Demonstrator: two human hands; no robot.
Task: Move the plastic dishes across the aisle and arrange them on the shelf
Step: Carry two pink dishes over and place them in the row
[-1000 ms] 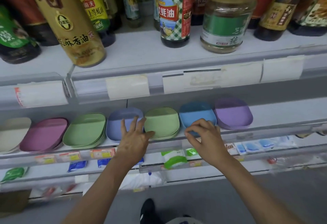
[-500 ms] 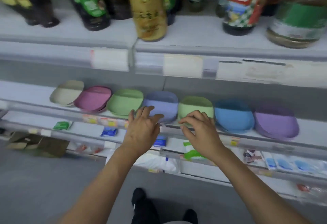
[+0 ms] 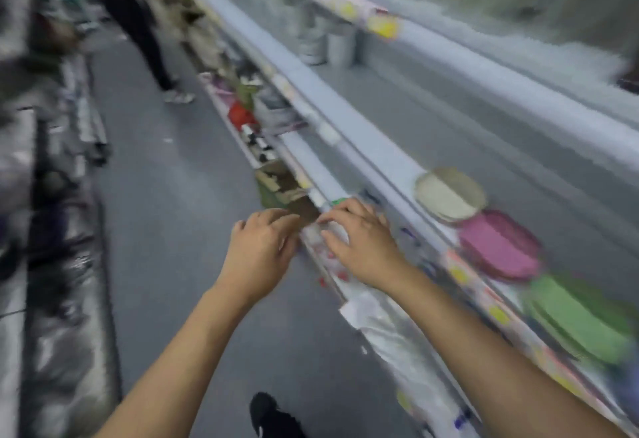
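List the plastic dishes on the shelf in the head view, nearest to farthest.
Green plastic dishes in a stack → pink plastic dish → beige plastic dish. The view is blurred by motion, and any dishes nearer than the green stack are cut off at the frame edge.

A long grey shelf (image 3: 397, 161) carries three plastic dishes in a row. The pink dish (image 3: 498, 247) lies in the middle; the cream dish (image 3: 449, 193) lies just beyond it, and the green dish (image 3: 581, 320) just nearer. All is blurred.
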